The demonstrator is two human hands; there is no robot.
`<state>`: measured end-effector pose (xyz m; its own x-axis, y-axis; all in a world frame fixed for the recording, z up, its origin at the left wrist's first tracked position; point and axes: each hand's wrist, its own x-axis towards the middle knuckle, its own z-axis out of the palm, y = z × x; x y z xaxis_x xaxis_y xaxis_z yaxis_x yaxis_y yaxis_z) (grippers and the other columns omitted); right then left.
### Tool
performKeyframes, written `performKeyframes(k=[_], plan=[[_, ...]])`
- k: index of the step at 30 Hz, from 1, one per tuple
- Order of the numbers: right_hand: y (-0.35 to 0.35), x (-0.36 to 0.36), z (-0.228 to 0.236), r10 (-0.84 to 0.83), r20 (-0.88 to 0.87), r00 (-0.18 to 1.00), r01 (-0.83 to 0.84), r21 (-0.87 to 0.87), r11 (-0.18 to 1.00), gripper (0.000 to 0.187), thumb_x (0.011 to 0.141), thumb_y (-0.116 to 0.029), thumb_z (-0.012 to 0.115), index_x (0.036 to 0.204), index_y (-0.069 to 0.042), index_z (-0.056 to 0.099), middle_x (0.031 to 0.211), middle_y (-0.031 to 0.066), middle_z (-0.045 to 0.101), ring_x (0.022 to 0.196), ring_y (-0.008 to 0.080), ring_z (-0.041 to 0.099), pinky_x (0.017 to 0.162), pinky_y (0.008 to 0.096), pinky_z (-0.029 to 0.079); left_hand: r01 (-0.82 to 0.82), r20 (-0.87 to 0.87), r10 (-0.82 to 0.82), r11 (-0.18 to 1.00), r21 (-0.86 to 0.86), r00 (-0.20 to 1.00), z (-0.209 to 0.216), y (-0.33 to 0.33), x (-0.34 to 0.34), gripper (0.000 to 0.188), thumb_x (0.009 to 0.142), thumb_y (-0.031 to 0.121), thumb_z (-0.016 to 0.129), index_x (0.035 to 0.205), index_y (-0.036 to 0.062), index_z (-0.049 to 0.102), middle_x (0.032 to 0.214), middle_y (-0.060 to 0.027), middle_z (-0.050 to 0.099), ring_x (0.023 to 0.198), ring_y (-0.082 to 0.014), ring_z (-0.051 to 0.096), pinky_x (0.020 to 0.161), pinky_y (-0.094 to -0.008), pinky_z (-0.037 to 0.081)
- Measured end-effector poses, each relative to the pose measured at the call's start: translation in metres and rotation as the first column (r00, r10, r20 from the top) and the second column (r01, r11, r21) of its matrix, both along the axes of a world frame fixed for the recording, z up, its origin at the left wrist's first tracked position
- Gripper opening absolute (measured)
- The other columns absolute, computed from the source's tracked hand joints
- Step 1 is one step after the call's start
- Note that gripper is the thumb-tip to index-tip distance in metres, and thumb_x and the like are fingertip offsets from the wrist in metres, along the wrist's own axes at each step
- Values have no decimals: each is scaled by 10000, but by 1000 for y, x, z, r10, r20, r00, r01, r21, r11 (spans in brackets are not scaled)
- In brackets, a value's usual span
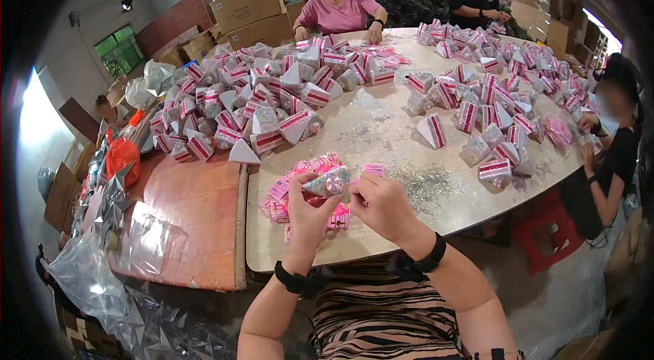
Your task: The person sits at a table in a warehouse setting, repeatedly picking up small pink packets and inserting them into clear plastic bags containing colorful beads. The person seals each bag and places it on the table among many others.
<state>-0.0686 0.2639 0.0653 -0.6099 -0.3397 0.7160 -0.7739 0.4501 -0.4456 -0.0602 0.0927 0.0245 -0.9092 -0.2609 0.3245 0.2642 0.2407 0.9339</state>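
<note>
Near the table's front edge, my left hand grips a cake-slice ornament between thumb and fingers. Pale, multicoloured glitter covers its upturned side, and its narrow tip lies toward the left hand. At the ornament's wide end, the fingers of my right hand are pinched together. Whatever they hold is too small or hidden to make out; a bit of pink shows beside the fingertips. Beneath both hands lies a heap of pink printed tags, partly covered by the left hand.
A large heap of cake-slice ornaments fills the far left; another heap spreads along the right. Loose glitter strands lie on the pale table. A brown wooden table adjoins it. Co-workers sit opposite and at right.
</note>
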Motion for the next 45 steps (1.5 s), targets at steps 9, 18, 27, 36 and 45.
performKeyframes(k=[9,18,27,36,45], plan=[[-4,-3,-2,-16,-37,999,18,74,997,116,757,-47,639,745,-24,527,736,135,546,657,325,588,582,405,489,-26,-92,16,994,-110,996,4,2,3,558,675,35,818,1148,14,522,1127,-134,529,1026,-241,547,820,-331,503],[-2,3,8,-22,-74,997,36,192,981,109,737,-59,667,775,-36,568,743,114,550,653,308,593,577,396,493,-194,-259,85,883,-427,962,29,10,18,526,669,-13,789,1119,28,520,1076,-142,515,1016,-297,517,809,-359,489],[0,5,12,-37,-137,990,74,278,958,119,712,-77,648,771,-38,553,782,109,554,675,266,616,593,362,508,-171,-270,58,893,-416,961,35,9,20,531,668,9,794,1120,32,518,1090,-148,495,1015,-309,497,832,-384,465],[0,6,11,-49,-158,986,101,342,934,114,717,-77,641,774,-33,552,796,118,555,694,274,620,607,363,511,-247,-343,73,832,-497,936,36,8,23,552,645,-8,798,1127,56,537,1123,-157,505,1053,-335,522,862,-408,466],[4,4,12,0,-93,996,29,306,952,134,741,-88,645,794,-17,544,805,137,555,720,303,614,628,385,512,-319,-407,61,729,-605,912,42,12,27,543,642,21,797,1118,88,546,1142,-173,497,1040,-373,529,860,-435,460]])
